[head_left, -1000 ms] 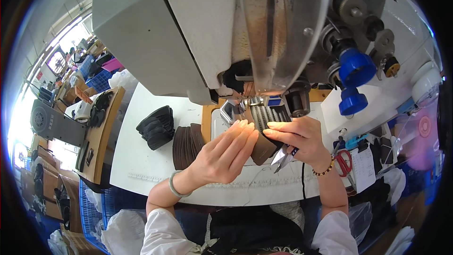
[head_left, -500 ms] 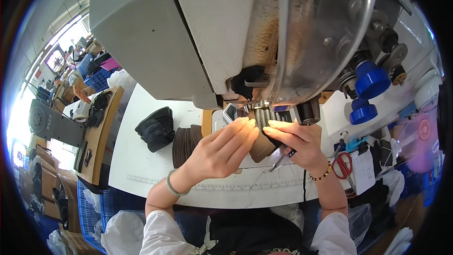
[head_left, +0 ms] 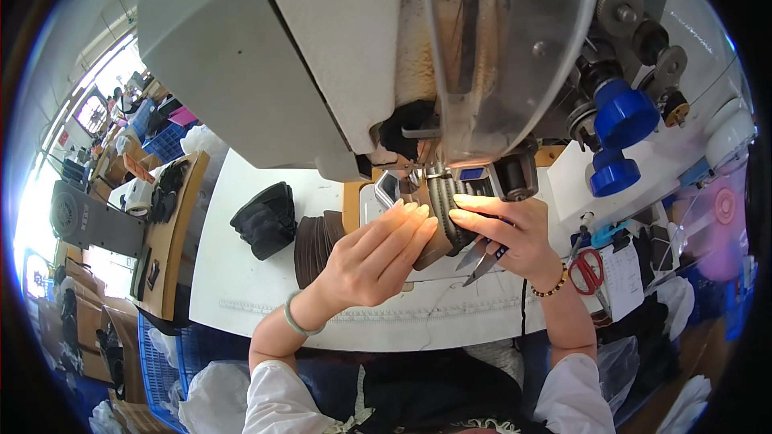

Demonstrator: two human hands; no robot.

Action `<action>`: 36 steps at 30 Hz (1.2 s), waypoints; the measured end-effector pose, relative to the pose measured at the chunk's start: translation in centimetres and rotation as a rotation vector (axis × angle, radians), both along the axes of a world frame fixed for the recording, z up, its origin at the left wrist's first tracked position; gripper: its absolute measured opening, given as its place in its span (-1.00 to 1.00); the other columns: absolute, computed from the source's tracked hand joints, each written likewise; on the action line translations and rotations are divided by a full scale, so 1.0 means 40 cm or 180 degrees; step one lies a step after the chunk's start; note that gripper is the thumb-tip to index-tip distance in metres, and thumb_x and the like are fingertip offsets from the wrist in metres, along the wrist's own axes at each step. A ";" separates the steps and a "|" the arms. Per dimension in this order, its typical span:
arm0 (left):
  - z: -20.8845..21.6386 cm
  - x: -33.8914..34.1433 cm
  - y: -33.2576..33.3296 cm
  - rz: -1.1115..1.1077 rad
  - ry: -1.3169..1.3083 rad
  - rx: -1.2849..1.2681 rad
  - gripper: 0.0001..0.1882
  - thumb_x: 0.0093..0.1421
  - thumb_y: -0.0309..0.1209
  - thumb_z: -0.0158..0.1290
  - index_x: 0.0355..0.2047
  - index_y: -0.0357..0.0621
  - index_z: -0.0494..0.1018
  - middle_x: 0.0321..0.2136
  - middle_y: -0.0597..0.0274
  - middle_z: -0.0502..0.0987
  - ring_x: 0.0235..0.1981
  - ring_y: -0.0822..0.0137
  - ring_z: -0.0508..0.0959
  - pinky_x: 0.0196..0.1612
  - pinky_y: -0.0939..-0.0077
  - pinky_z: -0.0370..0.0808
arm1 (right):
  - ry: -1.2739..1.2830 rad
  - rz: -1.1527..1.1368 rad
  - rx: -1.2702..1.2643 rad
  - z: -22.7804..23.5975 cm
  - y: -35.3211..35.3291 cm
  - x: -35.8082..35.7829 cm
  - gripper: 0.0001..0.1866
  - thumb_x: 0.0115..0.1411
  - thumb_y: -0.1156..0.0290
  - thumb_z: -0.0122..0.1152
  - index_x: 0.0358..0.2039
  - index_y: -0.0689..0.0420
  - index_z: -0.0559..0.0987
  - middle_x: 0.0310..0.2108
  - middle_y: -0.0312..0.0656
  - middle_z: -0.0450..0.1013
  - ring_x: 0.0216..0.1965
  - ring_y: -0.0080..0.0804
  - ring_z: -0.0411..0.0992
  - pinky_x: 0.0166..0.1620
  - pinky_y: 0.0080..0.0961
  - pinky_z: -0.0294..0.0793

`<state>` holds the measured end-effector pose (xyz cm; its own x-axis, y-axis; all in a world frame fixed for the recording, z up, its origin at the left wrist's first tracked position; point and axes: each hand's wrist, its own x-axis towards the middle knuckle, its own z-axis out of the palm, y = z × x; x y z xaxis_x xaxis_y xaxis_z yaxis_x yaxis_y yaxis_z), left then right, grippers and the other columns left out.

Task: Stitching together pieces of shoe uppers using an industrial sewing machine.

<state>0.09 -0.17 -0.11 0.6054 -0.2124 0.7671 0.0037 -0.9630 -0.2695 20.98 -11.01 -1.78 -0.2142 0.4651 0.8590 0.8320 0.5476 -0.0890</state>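
White sleeves (head_left: 277, 398) frame a black garment (head_left: 438, 386) with pale ruffled trim (head_left: 356, 418); a smooth, pale-green bangle (head_left: 292, 321) rings the left wrist (head_left: 323, 303), a bracelet (head_left: 552, 291) of dark and golden beads the right.

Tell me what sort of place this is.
Probably a sewing workshop: a big sewing machine dominates the view, a stack of brown pieces lies on the white table, and a blue crate sits nearby.

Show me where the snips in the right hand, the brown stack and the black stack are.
Snips (head_left: 484, 268): head view, on the lower blade.
Brown stack (head_left: 315, 249): head view, on its layered pieces.
Black stack (head_left: 264, 221): head view, near its middle.
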 end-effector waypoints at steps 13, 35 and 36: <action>0.008 0.000 0.015 0.0136 0.0045 -0.0072 -0.55 -0.22 -0.53 0.09 -0.22 -0.39 0.54 -0.29 0.07 0.54 -0.23 0.13 0.61 -0.18 0.40 0.61 | 0.0077 -0.0311 -0.0104 0.001 0.002 -0.022 -0.52 -0.23 0.59 0.25 -0.18 0.05 0.66 -0.15 -0.25 0.57 -0.53 -0.52 0.49 -0.50 -0.62 0.44; -0.049 0.026 -0.031 0.0435 -0.0169 0.0224 -0.73 -0.01 -0.58 0.16 -0.24 -0.33 0.55 -0.25 0.12 0.54 -0.14 0.16 0.56 0.06 0.15 0.55 | 0.1197 0.0520 -0.0726 -0.010 0.010 0.005 -0.33 -0.29 0.87 0.02 -0.14 0.04 0.65 -0.07 -0.28 0.52 -0.11 -0.42 0.50 -0.28 -0.67 0.56; -0.053 0.026 -0.028 0.0442 -0.0168 0.0230 -0.73 -0.01 -0.58 0.16 -0.24 -0.33 0.55 -0.25 0.12 0.54 -0.14 0.16 0.56 0.06 0.15 0.55 | 0.1197 0.0528 -0.0721 -0.009 0.009 0.001 -0.33 -0.29 0.87 0.02 -0.14 0.04 0.65 -0.07 -0.28 0.52 -0.11 -0.42 0.50 -0.28 -0.67 0.56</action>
